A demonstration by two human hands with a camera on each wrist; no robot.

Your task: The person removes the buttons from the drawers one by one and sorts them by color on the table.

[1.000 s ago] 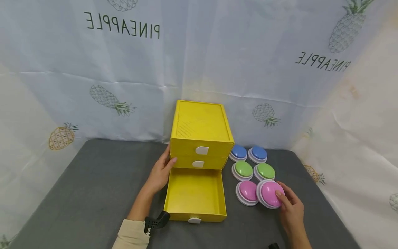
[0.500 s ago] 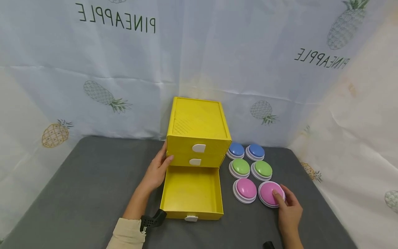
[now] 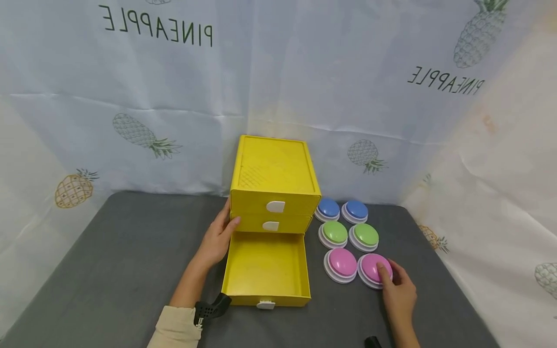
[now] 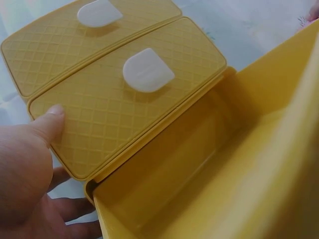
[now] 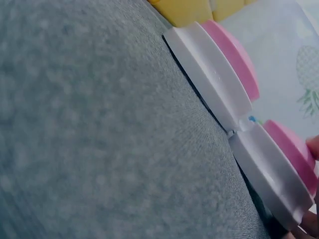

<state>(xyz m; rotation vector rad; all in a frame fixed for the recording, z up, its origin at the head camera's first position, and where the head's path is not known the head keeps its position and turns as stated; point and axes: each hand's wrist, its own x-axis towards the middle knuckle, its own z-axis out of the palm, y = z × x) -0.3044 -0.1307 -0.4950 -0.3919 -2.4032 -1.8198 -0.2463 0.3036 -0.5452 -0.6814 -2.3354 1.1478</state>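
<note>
A yellow drawer cabinet (image 3: pixel 275 166) stands at the middle of the table with its bottom drawer (image 3: pixel 265 268) pulled out and nothing inside. My left hand (image 3: pixel 216 239) grips the cabinet's left front edge, thumb on the middle drawer's front (image 4: pixel 109 119) and fingers round the side. To the right, my right hand (image 3: pixel 399 292) holds the right-hand pink push button (image 3: pixel 374 268), thumb on its dome and fingers at the rim. Its white base (image 5: pixel 271 172) is right beside the other pink push button (image 3: pixel 342 262). Whether the held button's base fully meets the cloth cannot be told.
Behind the pink buttons are two green push buttons (image 3: pixel 335 232) and two blue push buttons (image 3: pixel 357 210), all right of the cabinet. A dark grey cloth (image 3: pixel 130 270) covers the table. A pineapple-print curtain (image 3: pixel 196 96) hangs behind.
The right-hand pink push button has come down and slightly left towards the other pink one, with my right hand on it. My left hand keeps its grip on the cabinet. The head view has shifted slightly.
</note>
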